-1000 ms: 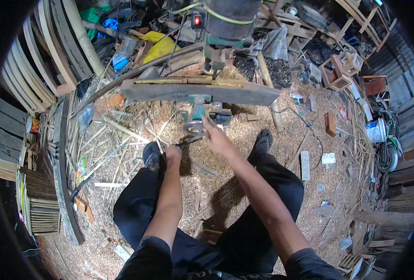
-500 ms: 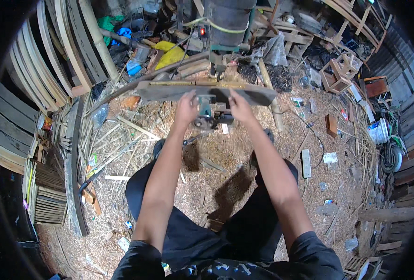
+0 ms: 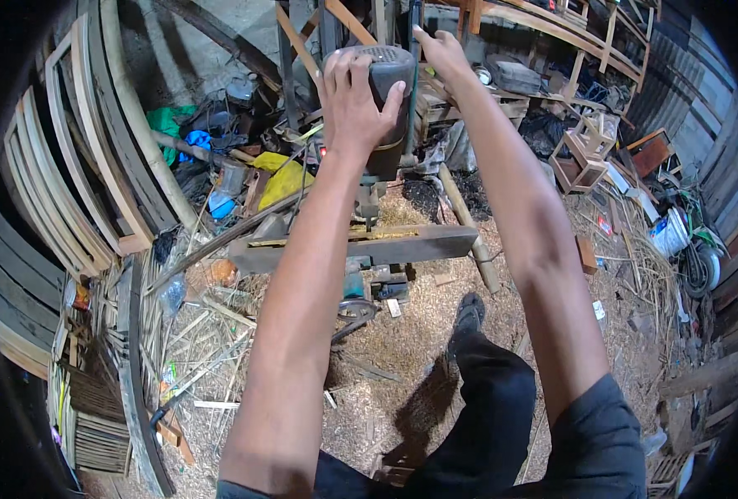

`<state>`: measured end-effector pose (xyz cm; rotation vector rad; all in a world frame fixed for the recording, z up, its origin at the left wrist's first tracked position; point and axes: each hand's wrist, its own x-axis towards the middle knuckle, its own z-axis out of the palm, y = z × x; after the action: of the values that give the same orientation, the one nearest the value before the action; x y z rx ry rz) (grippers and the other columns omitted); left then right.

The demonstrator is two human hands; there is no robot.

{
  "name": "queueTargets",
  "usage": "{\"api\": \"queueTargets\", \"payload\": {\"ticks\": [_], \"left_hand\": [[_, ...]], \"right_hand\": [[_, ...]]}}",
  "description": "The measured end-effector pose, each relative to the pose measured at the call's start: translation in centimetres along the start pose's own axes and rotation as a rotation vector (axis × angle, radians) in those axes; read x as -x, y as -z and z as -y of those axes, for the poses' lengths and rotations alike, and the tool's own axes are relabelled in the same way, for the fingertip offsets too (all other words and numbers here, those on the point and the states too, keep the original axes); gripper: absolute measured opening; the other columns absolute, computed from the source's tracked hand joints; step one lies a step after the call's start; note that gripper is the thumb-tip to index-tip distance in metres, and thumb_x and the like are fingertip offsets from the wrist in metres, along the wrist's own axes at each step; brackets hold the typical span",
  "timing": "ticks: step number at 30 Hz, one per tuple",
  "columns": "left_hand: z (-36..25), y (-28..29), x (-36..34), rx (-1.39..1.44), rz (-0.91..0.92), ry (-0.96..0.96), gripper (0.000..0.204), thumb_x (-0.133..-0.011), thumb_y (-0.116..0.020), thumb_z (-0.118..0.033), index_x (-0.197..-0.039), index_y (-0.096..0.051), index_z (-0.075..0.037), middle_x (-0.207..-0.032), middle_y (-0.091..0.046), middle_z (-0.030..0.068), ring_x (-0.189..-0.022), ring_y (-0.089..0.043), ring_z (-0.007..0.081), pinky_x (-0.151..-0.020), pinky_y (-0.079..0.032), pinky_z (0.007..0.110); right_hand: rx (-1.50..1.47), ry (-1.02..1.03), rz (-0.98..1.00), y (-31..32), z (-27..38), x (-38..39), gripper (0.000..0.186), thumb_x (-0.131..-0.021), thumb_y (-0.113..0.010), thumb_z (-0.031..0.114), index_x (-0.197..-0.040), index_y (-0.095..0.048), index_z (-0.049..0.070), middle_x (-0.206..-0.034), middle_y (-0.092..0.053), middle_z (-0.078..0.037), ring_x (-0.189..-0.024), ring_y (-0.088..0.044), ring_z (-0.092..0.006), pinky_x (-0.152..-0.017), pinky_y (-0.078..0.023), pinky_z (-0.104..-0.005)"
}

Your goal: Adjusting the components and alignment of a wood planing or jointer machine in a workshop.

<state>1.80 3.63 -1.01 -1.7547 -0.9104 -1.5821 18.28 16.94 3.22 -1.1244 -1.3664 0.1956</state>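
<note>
My left hand (image 3: 351, 98) lies over the rounded top of a dark grey motor housing (image 3: 394, 71) on an upright machine, fingers wrapped across it. My right hand (image 3: 440, 51) reaches higher and to the right, its fingers curled at a thin dark upright rod (image 3: 414, 91) beside the motor. Below the motor a long dark wooden plank (image 3: 419, 244) lies across the machine's table. A teal power tool (image 3: 354, 287) sits on the sawdust under the plank.
Curved wooden slats (image 3: 94, 166) lean at the left. Yellow and blue items (image 3: 282, 179) clutter the floor behind the machine. My shoe (image 3: 469, 312) stands on sawdust and shavings. Small wooden frames (image 3: 581, 158) and a white bucket (image 3: 668, 233) sit at the right.
Both hands rose from the teal tool and the plank to the top of the machine. The view tilted up and moved closer to the motor.
</note>
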Motion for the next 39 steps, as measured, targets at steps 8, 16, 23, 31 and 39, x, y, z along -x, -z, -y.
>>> {"api": "queueTargets", "payload": {"ticks": [8, 16, 23, 31, 39], "left_hand": [[0.6, -0.6, -0.3, 0.009, -0.043, -0.091, 0.058, -0.080, -0.070, -0.036, -0.123, -0.047, -0.004, -0.126, -0.047, 0.0191, -0.123, -0.039, 0.0392, -0.105, -0.030, 0.051], [-2.2, 1.9, 0.1, -0.027, 0.261, 0.248, 0.055, -0.083, -0.066, -0.028, -0.128, -0.043, -0.007, -0.141, -0.035, 0.0205, -0.138, -0.025, 0.0390, -0.112, -0.026, 0.051], [-1.8, 5.3, 4.5, -0.066, 0.383, 0.225, 0.064, -0.084, -0.065, -0.036, -0.135, -0.041, -0.005, -0.139, -0.041, 0.0203, -0.133, -0.034, 0.0397, -0.110, -0.028, 0.051], [-6.4, 8.5, 25.4, 0.072, 0.906, 0.642, 0.048, -0.084, -0.064, -0.027, -0.125, -0.050, -0.005, -0.125, -0.054, 0.0238, -0.118, -0.049, 0.0412, -0.101, -0.040, 0.048], [11.5, 9.9, 48.2, 0.509, 1.023, 1.512, 0.033, -0.087, -0.062, -0.028, -0.111, -0.058, -0.005, -0.109, -0.062, 0.0165, -0.103, -0.059, 0.0305, -0.088, -0.048, 0.037]], "right_hand": [[-0.175, -0.178, 0.001, -2.6, 2.2, -5.6, 0.056, -0.091, -0.048, 0.056, -0.092, -0.062, 0.002, -0.083, -0.063, -0.012, -0.081, -0.060, -0.0207, -0.075, -0.045, -0.0328], [-0.244, -0.168, -0.172, 3.5, 5.8, 0.3, 0.064, -0.095, -0.038, 0.061, -0.066, -0.057, 0.007, -0.056, -0.053, -0.004, -0.055, -0.053, -0.0174, -0.056, -0.041, -0.0312], [-0.642, -0.058, 0.026, 8.8, 6.1, 17.3, 0.051, -0.100, -0.039, 0.038, -0.062, -0.051, 0.007, -0.064, -0.053, -0.003, -0.065, -0.048, -0.0131, -0.062, -0.036, -0.0289], [-0.050, -0.511, 0.615, 16.8, 6.3, 25.2, 0.060, -0.096, -0.048, 0.052, -0.068, -0.060, 0.000, -0.070, -0.060, -0.013, -0.077, -0.058, -0.0237, -0.083, -0.044, -0.0344], [0.706, -0.183, 1.013, 9.8, 12.0, 22.8, 0.040, -0.083, -0.063, 0.032, -0.091, -0.069, -0.007, -0.096, -0.068, -0.025, -0.089, -0.068, -0.0344, -0.080, -0.053, -0.0408]]}}
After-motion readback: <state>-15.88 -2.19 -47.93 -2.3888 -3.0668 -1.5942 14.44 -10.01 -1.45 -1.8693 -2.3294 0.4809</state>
